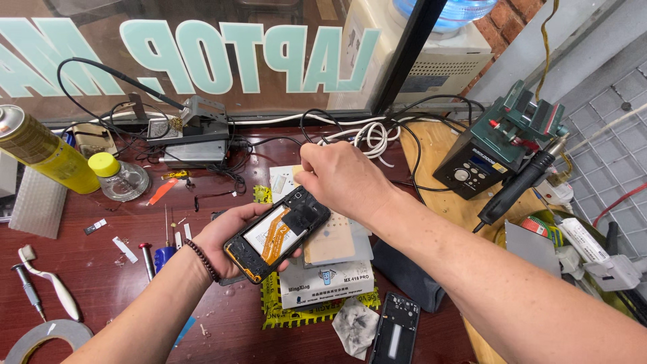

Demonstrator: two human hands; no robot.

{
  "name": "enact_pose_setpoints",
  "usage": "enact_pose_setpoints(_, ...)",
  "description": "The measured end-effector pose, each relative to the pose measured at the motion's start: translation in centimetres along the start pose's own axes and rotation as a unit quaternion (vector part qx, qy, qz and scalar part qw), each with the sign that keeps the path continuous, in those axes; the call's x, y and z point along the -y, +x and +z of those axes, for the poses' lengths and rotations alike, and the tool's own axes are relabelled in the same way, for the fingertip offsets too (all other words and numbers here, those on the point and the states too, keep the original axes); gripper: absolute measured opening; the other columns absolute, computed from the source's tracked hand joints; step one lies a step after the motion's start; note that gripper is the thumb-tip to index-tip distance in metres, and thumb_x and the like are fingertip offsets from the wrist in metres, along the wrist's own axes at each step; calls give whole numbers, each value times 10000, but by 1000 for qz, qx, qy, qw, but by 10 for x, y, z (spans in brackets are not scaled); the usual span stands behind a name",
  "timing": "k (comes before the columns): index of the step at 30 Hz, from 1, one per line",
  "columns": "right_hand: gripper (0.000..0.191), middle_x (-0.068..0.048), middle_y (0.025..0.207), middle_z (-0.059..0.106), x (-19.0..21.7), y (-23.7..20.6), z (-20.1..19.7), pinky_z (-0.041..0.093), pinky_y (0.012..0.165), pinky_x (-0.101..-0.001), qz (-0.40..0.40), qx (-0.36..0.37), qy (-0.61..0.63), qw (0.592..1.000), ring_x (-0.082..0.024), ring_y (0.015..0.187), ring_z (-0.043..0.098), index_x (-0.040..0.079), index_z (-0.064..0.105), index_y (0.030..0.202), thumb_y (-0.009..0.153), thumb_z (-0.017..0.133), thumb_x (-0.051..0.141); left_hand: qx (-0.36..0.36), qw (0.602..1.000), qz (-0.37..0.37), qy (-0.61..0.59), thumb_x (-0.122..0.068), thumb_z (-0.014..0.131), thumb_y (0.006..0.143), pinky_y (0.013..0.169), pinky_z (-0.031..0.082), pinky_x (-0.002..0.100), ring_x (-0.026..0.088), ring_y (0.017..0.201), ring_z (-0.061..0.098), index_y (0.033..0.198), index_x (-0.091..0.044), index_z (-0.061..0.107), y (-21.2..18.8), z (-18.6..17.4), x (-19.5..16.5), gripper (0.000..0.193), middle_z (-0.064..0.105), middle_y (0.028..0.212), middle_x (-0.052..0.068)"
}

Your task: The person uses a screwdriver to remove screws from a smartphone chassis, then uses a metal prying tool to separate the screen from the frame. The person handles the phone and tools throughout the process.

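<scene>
My left hand (pixel 226 237) cradles an opened smartphone (pixel 278 233) with its back cover off, showing an orange flex cable and a white battery. My right hand (pixel 340 176) hovers at the phone's top end, fingers pinched together just above its upper edge; whether something small is between the fingertips cannot be made out. A beaded bracelet sits on my left wrist. Below the phone lie a white box (pixel 327 286) and a yellow-black mat (pixel 283 313).
A black phone frame (pixel 396 331) and crumpled wipe (pixel 355 325) lie near the front. A hot-air station (pixel 480 162) with handpiece (pixel 515 187) stands right, a soldering stand (pixel 192 131) at the back, a yellow spray can (pixel 40 149) and small jar (pixel 121 176) left, and a tape roll (pixel 47 337) at front left.
</scene>
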State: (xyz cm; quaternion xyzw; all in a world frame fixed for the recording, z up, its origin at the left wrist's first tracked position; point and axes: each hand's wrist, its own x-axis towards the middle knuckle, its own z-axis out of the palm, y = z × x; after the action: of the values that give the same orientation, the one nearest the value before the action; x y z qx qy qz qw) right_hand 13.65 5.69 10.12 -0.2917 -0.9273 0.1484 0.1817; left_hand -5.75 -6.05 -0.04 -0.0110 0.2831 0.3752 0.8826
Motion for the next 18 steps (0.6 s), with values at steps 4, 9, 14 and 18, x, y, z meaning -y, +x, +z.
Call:
enact_pose_setpoints(4, 193, -193, 739, 690, 2, 6, -2, 559, 696, -495, -29, 0, -25, 999, -394, 772, 709, 44, 673, 841, 911, 722, 216, -21, 1000, -4, -8, -382, 381, 1018, 799, 607, 552, 436, 993, 715, 1347, -24, 583, 1, 0, -2, 526, 708, 1168, 242)
enact_pose_setpoints(9, 78, -179, 808, 720, 2, 5, -9, 561, 754, -474, -90, 29, 30, 995, -373, 829, 717, 29, 676, 911, 873, 677, 96, -25, 1000, -2, -6, -381, 379, 1023, 829, 593, 577, 436, 1025, 707, 1353, -36, 583, 1, -3, -2, 519, 708, 1190, 234)
enact_pose_setpoints(14, 147, -165, 867, 744, 4, 8, -17, 583, 770, -424, -71, 96, 67, 991, -340, 875, 745, 34, 687, 959, 819, 650, 56, -21, 1000, -1, -9, -398, 393, 1022, 847, 586, 583, 438, 1025, 703, 1348, -36, 580, 4, -5, -2, 522, 698, 1190, 235)
enact_pose_setpoints(18, 197, -204, 847, 733, 7, 3, -11, 564, 777, -448, 24, 103, 10, 994, -378, 850, 721, 42, 697, 966, 885, 751, 213, 21, 1000, 4, 8, -387, 389, 1019, 855, 591, 578, 445, 1034, 705, 1359, -16, 569, 6, -8, -2, 534, 695, 1201, 250)
